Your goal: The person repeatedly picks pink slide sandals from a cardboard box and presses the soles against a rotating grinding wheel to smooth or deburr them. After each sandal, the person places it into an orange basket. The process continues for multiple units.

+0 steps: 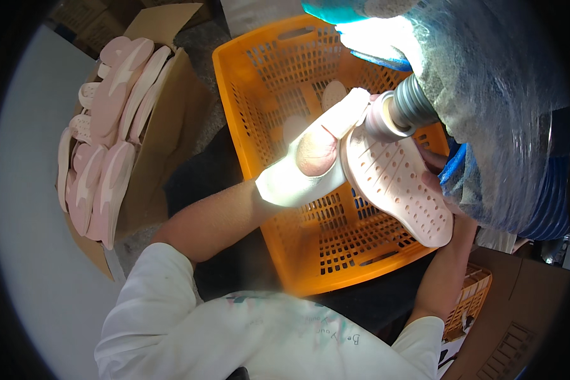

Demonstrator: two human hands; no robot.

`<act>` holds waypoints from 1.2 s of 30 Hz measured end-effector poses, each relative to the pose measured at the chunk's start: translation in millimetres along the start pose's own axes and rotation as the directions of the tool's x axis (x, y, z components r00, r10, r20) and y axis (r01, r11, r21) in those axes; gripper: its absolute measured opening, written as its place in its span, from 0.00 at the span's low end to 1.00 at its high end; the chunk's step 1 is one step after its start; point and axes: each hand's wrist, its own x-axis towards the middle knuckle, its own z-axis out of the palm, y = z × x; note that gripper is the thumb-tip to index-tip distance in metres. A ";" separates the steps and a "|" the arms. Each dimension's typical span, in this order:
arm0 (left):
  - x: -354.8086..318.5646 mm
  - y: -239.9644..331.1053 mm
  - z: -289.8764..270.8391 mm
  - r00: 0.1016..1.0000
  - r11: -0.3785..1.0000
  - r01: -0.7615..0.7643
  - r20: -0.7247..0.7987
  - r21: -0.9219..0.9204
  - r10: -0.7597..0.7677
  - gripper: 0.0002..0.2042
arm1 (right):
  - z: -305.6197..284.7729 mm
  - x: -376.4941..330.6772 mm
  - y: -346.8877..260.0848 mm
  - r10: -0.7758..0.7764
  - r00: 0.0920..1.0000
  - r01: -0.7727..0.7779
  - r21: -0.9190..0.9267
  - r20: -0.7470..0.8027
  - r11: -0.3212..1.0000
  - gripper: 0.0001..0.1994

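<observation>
Above the orange basket (pixel 253 95), your gloved left hand (pixel 316 158) and right hand (pixel 438 178) both grip the pink perforated insole (pixel 396 183) between them, its top edge touching the grinding wheel (pixel 386 120).

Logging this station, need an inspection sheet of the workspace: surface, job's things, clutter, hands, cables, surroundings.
Surface: no bench seen; work is held over an orange plastic basket.
Job's things: pink perforated insole pressed against a grinding drum; a few pale pieces lie in the basket.
Clutter: cardboard box on the left, stacked with pink insoles.
Hands: left hand, in a white glove with the thumb bare, grips the insole; right hand holds its far edge, mostly hidden.
Cables: nothing seen.
Surroundings: blue ribbed hose under clear plastic sheeting at right; second orange basket lower right.
</observation>
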 end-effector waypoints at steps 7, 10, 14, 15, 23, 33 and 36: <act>10.8 4.5 9.4 0.998 0.941 0.024 -0.060 0.339 -0.004 0.20 | 17.4 -27.9 11.3 0.081 0.996 -0.083 0.049 0.035 0.995 0.30; 15.0 5.8 12.5 0.999 0.949 0.020 -0.038 0.316 -0.008 0.19 | 22.3 -36.8 9.0 0.098 0.995 -0.100 0.061 0.035 0.993 0.29; 12.9 8.4 10.4 1.000 0.974 0.019 -0.017 0.225 -0.015 0.19 | 7.8 -36.0 -4.9 0.052 0.999 -0.052 -0.032 -0.011 0.998 0.29; 11.3 9.8 8.9 1.000 0.977 0.019 -0.014 0.213 -0.016 0.19 | 1.1 -33.7 -9.3 0.031 0.999 -0.032 -0.081 -0.019 0.996 0.29; 9.0 -1.4 6.5 0.999 0.988 0.051 -0.014 0.148 -0.050 0.20 | -28.2 -12.4 -28.6 -0.079 0.997 0.073 -0.403 0.002 0.912 0.28; 11.9 -3.3 13.6 1.000 0.984 0.014 0.000 0.179 -0.015 0.21 | -2.9 -51.1 -18.7 0.123 0.990 -0.134 -0.218 -0.065 0.967 0.27; 13.0 -5.6 13.1 1.000 0.987 0.013 0.010 0.161 -0.015 0.22 | 17.8 -55.8 -30.1 0.339 0.931 -0.300 0.246 -0.134 0.921 0.28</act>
